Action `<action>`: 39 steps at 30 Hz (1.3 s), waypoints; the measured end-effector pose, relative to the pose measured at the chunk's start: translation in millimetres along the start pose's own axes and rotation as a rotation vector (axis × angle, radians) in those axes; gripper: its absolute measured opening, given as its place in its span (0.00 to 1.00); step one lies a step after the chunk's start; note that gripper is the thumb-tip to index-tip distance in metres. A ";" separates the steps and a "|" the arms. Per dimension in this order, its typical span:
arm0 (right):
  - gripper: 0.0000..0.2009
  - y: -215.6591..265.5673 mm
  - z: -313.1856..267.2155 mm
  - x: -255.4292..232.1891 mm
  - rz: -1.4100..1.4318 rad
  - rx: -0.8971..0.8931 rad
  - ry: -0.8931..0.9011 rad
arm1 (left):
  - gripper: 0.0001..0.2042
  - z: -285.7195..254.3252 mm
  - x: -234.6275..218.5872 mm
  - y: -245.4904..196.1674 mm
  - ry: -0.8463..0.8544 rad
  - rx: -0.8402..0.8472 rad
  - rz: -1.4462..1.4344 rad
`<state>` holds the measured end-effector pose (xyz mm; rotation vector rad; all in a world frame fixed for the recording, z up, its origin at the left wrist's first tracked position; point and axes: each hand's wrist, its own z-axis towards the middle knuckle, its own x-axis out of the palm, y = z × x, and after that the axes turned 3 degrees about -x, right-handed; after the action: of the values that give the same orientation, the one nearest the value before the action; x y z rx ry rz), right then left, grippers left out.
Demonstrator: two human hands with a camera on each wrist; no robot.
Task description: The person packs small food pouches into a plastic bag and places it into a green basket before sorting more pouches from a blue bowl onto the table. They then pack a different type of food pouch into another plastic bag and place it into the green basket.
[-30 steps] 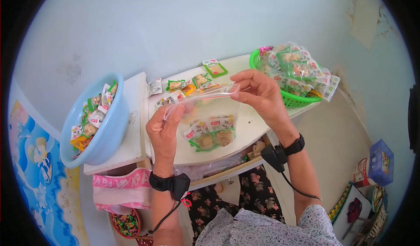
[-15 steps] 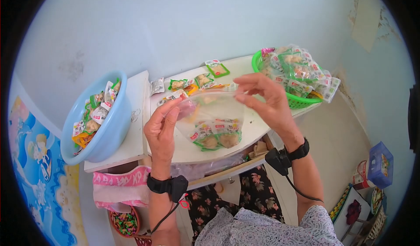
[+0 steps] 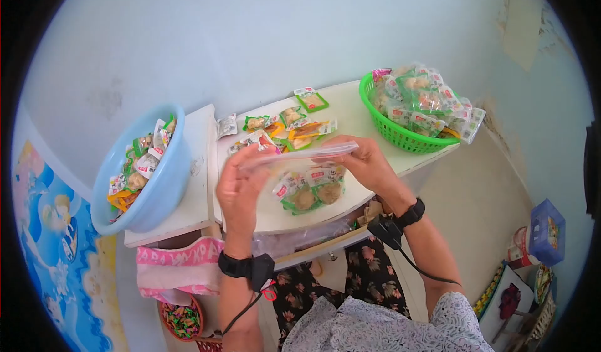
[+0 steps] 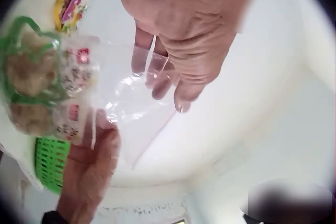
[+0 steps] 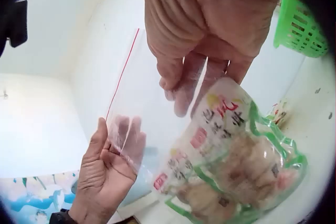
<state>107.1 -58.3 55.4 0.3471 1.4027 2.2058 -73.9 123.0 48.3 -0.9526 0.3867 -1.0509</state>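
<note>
Clear zip bag (image 3: pixel 300 156), one: raised in front of me over the white tabletop (image 3: pixel 357 113), a red line running along its edge, stretched between my two hands.
Green-edged snack packets (image 3: pixel 311 192), two, side by side: inside the bag, brown contents showing through their windows.
My left hand (image 3: pixel 240 186): thumb and fingers closed on the left end of the bag's top.
My right hand (image 3: pixel 369 164): thumb and fingers pinching the right end; fingers bent, not spread.
Wrist cameras, black, two: one strapped on my left wrist (image 3: pixel 253 269), one on my right wrist (image 3: pixel 394 227).
Loose packets, assorted, on the tabletop beyond the bag: silver packet (image 3: pixel 227 126) at the left; flat green-framed packet (image 3: pixel 310 99) at the back; orange-edged packet (image 3: pixel 313 130) nearer the bag; others among them.
Light-blue basin (image 3: pixel 172 180), tilted, on the white surface at left: mixed packets within.
Bright green slotted basket (image 3: pixel 404 137), at the tabletop's right end: packets heaped above its rim.
Drawer (image 3: pixel 313 250), open beneath the tabletop's front: clear plastic inside.
Pink-and-white towel (image 3: pixel 178 269), hanging below the basin.
Round red container (image 3: pixel 181 319), under the towel: small colourful wrapped pieces.
Blue plastic box (image 3: pixel 546 233), at far right, near the wall.
</note>
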 end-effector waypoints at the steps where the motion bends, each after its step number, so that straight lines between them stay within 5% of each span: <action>1: 0.10 -0.6 -0.5 0.6 0.024 0.033 -0.002 | 0.34 -3.3 -2.2 6.6 0.059 -0.040 -0.066; 4: 0.11 -0.4 -2.7 -3.4 0.038 0.001 0.013 | 0.50 -13.6 -9.3 21.2 0.217 -0.067 0.094; 7: 0.12 -2.0 -5.8 -5.7 0.100 0.013 -0.007 | 0.56 -18.1 -5.3 32.1 0.267 -0.189 0.061; 16: 0.15 -37.6 -18.0 -2.9 -0.015 -0.112 -0.184 | 0.53 -39.4 -3.8 84.3 0.250 -0.329 0.166; 25: 0.12 -64.4 -11.6 42.0 0.663 -0.077 -0.742 | 0.35 -49.5 27.4 83.4 0.125 -0.308 0.387; 31: 0.13 -60.4 -17.6 30.9 0.525 -0.095 -0.573 | 0.30 -49.0 23.5 75.7 -0.002 -0.193 0.260; 36: 0.37 -52.0 -27.8 31.0 0.021 -0.119 -0.268 | 0.30 -47.9 14.5 76.9 0.023 -0.252 0.231; 39: 0.46 -68.1 -41.2 30.4 -0.113 0.028 -0.205 | 0.32 -46.2 10.9 71.3 0.062 -0.310 0.230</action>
<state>81.0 -50.3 -25.3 0.4775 1.3101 2.0005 -60.2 103.2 -33.9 -1.1221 0.7090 -0.8254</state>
